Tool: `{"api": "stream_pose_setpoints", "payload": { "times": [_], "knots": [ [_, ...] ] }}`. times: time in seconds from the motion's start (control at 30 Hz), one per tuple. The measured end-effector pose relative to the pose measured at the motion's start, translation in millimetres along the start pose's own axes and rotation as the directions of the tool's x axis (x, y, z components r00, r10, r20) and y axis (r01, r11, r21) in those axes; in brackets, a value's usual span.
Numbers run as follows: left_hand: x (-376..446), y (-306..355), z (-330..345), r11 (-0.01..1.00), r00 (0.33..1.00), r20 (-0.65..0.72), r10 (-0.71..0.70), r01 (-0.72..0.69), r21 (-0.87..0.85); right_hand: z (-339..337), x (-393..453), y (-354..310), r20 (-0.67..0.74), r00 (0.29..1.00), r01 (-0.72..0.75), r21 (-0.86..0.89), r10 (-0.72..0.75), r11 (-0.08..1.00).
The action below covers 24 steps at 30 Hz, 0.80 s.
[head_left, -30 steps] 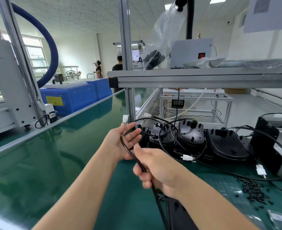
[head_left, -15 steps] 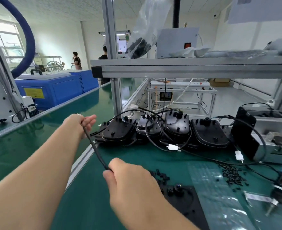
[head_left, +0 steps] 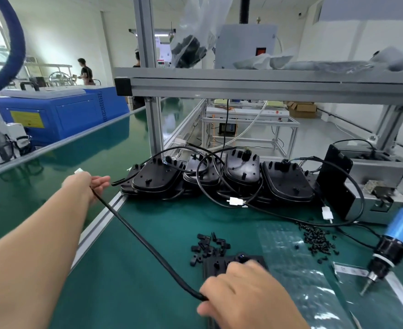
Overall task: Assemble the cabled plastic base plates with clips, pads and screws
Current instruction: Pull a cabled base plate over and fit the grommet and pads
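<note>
A black cable runs taut between my two hands. My left hand is stretched out to the left and holds the cable's far end, where a white connector shows above the knuckles. Near the bottom, my right hand grips the cable's near end and partly covers a black base plate lying on the green mat. Loose black clips lie just beyond that plate. A row of black base plates with looped cables stands at the back.
A pile of black screws and a clear plastic bag lie right of the plate. A blue electric screwdriver hangs at the right. A black fixture sits at the back right. The shelf post and conveyor belt are to the left.
My hands have drawn apart, pulling the cable straight: the left one reached out to the left, the right one dropped toward the near base plate. The view tilted down.
</note>
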<state>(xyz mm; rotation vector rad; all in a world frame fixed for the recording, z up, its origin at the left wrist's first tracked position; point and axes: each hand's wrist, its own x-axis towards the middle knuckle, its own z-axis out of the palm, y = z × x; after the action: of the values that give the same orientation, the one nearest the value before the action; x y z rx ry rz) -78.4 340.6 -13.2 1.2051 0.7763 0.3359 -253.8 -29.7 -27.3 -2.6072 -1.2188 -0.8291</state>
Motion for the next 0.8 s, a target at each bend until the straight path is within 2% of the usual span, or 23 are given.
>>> {"api": "stream_pose_setpoints", "payload": {
  "times": [0.1,0.17,0.2,0.27,0.33,0.37,0.4,0.5,0.57,0.63,0.67,0.7,0.73,0.8],
  "knots": [
    [-10,-10,2,0.979,0.999,0.041,-0.011,0.003,0.205,9,-11,26,0.065,0.997,0.039,0.103,-0.046,0.994],
    [-21,-23,5,0.894,0.994,0.105,-0.035,-0.016,0.448,9,-20,46,0.167,0.986,-0.030,0.063,0.019,0.998],
    [-28,-29,6,0.817,0.989,0.139,-0.041,-0.047,0.574,7,-25,56,0.188,0.980,-0.073,0.049,0.063,0.996],
    [-40,-41,8,0.578,0.978,0.209,0.017,-0.180,0.796,4,-35,70,0.163,0.974,-0.174,0.104,0.156,0.979],
    [-52,-51,11,0.184,0.945,0.293,0.148,-0.317,0.930,6,-39,76,0.154,0.960,-0.268,0.264,0.234,0.927],
    [-59,-56,14,-0.006,0.920,0.330,0.210,-0.336,0.942,7,-38,76,0.144,0.959,-0.277,0.309,0.243,0.910],
    [-67,-61,16,-0.122,0.898,0.358,0.258,-0.337,0.934,10,-37,76,0.114,0.963,-0.270,0.339,0.245,0.901],
    [-89,-73,28,-0.288,0.842,0.418,0.341,-0.330,0.899,11,-34,79,0.085,0.937,-0.338,0.454,0.338,0.824],
    [-104,-82,35,-0.361,0.774,0.493,0.398,-0.362,0.859,8,-35,85,0.251,0.881,-0.471,0.560,0.401,0.682],
    [-120,-90,43,-0.417,0.653,0.592,0.473,-0.426,0.803,6,-36,86,0.387,0.800,-0.589,0.649,0.458,0.481],
    [-129,-95,49,-0.425,0.576,0.649,0.496,-0.491,0.761,6,-35,85,0.406,0.786,-0.605,0.658,0.466,0.448],
    [-137,-100,55,-0.405,0.518,0.707,0.482,-0.584,0.703,6,-33,84,0.396,0.797,-0.594,0.647,0.455,0.477],
    [-145,-106,63,-0.322,0.480,0.759,0.441,-0.705,0.632,6,-33,83,0.372,0.824,-0.563,0.620,0.427,0.547],
    [-157,-115,79,-0.085,0.487,0.827,0.280,-0.846,0.527,7,-33,81,0.297,0.889,-0.458,0.527,0.349,0.716]
  ]
}}
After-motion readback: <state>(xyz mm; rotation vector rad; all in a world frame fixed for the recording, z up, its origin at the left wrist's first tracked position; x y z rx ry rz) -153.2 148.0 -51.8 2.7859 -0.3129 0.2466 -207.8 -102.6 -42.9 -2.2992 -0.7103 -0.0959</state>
